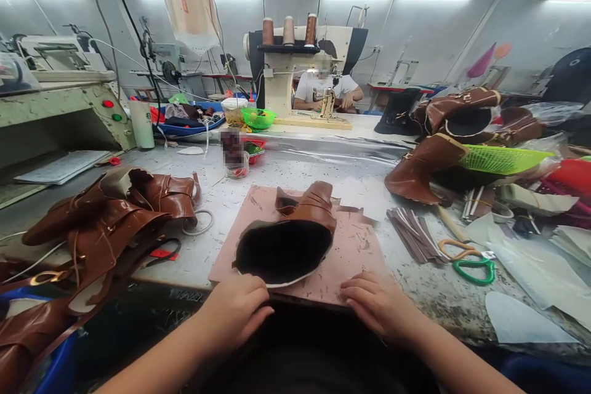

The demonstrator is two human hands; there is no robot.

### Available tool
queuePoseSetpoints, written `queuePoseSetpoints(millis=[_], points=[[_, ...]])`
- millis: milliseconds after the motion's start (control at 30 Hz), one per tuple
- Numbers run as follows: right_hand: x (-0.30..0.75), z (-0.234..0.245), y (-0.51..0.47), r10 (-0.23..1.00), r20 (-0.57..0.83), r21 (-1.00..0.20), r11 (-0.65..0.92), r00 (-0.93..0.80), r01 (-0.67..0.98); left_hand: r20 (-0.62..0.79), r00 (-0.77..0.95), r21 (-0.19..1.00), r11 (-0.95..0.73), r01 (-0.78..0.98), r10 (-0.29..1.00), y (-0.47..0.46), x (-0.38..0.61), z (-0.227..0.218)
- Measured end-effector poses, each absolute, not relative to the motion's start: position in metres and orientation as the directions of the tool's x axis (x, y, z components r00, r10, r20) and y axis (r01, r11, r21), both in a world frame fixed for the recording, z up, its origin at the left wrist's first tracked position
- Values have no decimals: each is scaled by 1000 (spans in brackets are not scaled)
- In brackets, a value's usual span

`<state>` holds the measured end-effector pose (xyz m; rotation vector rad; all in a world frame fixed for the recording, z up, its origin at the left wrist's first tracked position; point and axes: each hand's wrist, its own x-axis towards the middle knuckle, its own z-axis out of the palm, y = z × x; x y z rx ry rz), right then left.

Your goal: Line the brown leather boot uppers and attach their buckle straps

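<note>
A brown leather boot upper (318,212) lies on a pink board (355,252), its wide dark opening facing me. My left hand (240,308) rests at the board's front edge, beside the pale lower rim of the upper. Its fingers are bent loosely and the thumb stands apart; whether they touch the rim I cannot make out. On the front edge further right, my right hand (376,305) lies with loosely bent fingers, apart from the upper. Nothing shows in either hand.
More brown boot uppers (115,215) lie at left, others (427,166) at right by a green basket (503,160). Scissors (475,263) and grey-brown strips (415,237) lie at right. Behind stand a sewing machine (277,80) and a seated person (323,86).
</note>
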<state>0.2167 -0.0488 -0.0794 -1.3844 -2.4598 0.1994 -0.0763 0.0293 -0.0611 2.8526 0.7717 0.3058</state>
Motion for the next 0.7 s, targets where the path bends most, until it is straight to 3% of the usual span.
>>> queuePoseSetpoints(millis=[100, 167, 233, 333, 400, 467, 567, 633, 700], points=[[199, -76, -51, 795, 419, -255, 567, -439, 783, 401, 783, 123, -875, 469, 476, 40, -76, -47], [192, -76, -47, 780, 557, -272, 496, -286, 824, 522, 701, 86, -847, 524, 486, 48, -69, -42], [190, -75, -37, 751, 653, -310, 385, -99, 869, 536, 682, 77, -833, 547, 497, 52, -55, -42], [194, -72, -16, 692, 722, -313, 320, 5, 894, 377, 794, 56, -867, 496, 478, 48, -15, -54], [193, -71, -3, 726, 688, -261, 238, 7, 935, 286, 836, 65, -880, 470, 468, 41, 14, -65], [190, -71, 6, 826, 562, -182, 75, 41, 981, 273, 851, 71, -892, 447, 448, 34, 33, -71], [189, -75, 12, 908, 403, -99, -78, 112, 992, 419, 817, 99, -914, 393, 397, 29, 33, -67], [193, -73, 16, 918, 379, -99, -84, 116, 991, 551, 665, 205, -854, 478, 505, 32, 16, -58], [197, -62, 24, 927, 352, -104, -96, 127, 990, 472, 458, 475, -655, 588, 754, 42, -1, -50]])
